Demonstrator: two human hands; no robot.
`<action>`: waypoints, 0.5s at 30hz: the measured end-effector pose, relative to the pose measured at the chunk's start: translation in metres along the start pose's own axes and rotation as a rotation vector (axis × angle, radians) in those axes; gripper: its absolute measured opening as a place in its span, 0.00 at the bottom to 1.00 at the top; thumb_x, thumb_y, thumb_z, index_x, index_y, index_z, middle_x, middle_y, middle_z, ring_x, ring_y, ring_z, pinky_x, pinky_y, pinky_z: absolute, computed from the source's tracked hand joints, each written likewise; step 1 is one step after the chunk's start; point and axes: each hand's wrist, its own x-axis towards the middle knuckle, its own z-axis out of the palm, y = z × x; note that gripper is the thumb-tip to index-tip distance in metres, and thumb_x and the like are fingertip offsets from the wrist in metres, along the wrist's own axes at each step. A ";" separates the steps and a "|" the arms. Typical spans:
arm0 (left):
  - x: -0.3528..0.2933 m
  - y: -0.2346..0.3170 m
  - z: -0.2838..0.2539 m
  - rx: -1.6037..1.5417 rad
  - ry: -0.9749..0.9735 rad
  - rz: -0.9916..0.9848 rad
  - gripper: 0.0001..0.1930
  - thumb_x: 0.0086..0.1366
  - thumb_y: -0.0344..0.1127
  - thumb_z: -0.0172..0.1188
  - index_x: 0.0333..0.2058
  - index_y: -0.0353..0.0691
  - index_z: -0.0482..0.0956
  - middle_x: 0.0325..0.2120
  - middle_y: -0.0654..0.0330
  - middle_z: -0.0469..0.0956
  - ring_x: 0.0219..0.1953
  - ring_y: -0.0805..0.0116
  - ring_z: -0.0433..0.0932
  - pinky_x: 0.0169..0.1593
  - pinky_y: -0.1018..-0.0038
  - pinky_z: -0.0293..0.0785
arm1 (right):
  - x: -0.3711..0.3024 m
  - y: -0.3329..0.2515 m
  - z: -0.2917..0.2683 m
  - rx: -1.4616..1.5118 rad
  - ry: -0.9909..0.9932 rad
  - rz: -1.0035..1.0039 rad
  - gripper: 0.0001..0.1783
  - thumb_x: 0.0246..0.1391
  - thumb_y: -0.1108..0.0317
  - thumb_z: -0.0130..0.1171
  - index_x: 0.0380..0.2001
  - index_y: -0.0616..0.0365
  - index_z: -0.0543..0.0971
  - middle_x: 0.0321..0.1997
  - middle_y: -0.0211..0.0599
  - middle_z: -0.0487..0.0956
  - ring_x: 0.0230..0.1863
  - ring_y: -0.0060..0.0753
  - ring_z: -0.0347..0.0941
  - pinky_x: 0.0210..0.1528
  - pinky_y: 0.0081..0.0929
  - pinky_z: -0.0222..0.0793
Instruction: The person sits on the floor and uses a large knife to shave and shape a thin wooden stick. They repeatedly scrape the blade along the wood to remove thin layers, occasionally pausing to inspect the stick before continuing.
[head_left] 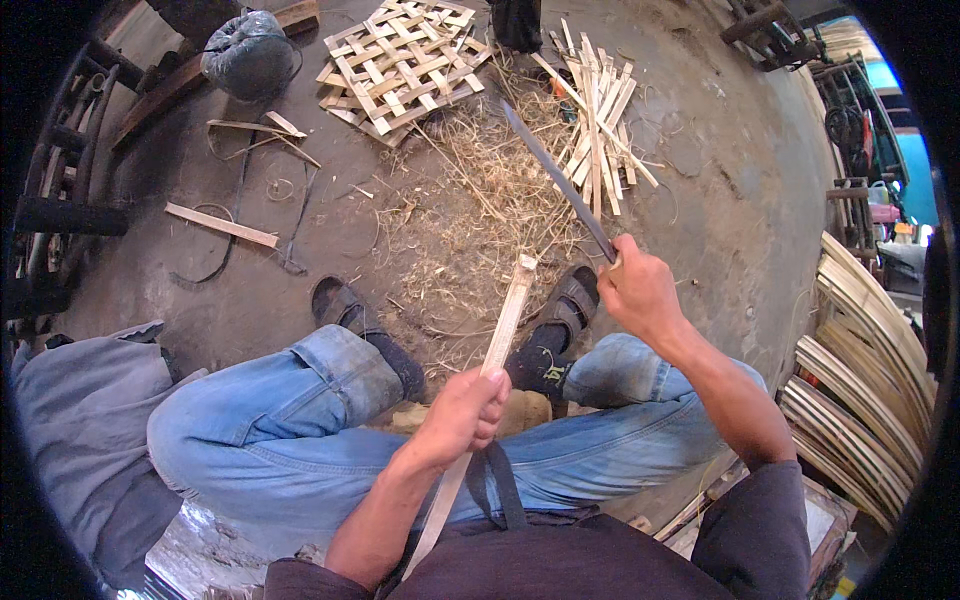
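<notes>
My left hand (463, 412) is closed round a flat, pale bamboo strip (511, 312). The strip slants from my lap up past the fist, and its squared far end stands above the floor between my feet. In my right hand (642, 288) is the handle of a long knife (560, 178), mostly hidden by the closed fingers. Its narrow dark blade points up and to the left, apart from the strip. Below the blade, thin shavings (490, 190) cover the floor.
Woven bamboo lattice panels (405, 65) lie at the far middle, beside a pile of loose strips (598, 125). A stuffed grey plastic bag (248, 55) sits far left. Bundles of long curved strips (865, 360) stand at the right. Grey cloth (95, 430) hangs at the left.
</notes>
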 end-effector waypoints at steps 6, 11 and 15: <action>-0.001 -0.003 0.000 0.007 0.016 -0.013 0.16 0.73 0.49 0.45 0.29 0.47 0.65 0.15 0.77 0.53 0.14 0.87 0.49 0.16 0.84 0.43 | -0.007 -0.008 0.015 -0.087 -0.028 -0.261 0.04 0.45 0.72 0.55 0.27 0.58 0.72 0.23 0.50 0.77 0.28 0.55 0.77 0.28 0.47 0.73; -0.005 -0.001 0.003 0.032 0.024 -0.004 0.17 0.73 0.50 0.44 0.28 0.47 0.64 0.15 0.77 0.52 0.14 0.86 0.49 0.17 0.84 0.44 | -0.006 -0.003 0.001 0.060 -0.030 -0.203 0.04 0.47 0.69 0.53 0.27 0.57 0.71 0.22 0.50 0.77 0.28 0.55 0.77 0.29 0.49 0.73; -0.005 0.000 0.001 0.023 0.012 -0.022 0.17 0.73 0.50 0.44 0.28 0.47 0.63 0.16 0.77 0.53 0.14 0.86 0.49 0.17 0.84 0.44 | -0.012 -0.012 0.011 -0.139 -0.030 -0.257 0.08 0.43 0.72 0.58 0.31 0.58 0.73 0.25 0.49 0.77 0.29 0.54 0.78 0.30 0.46 0.74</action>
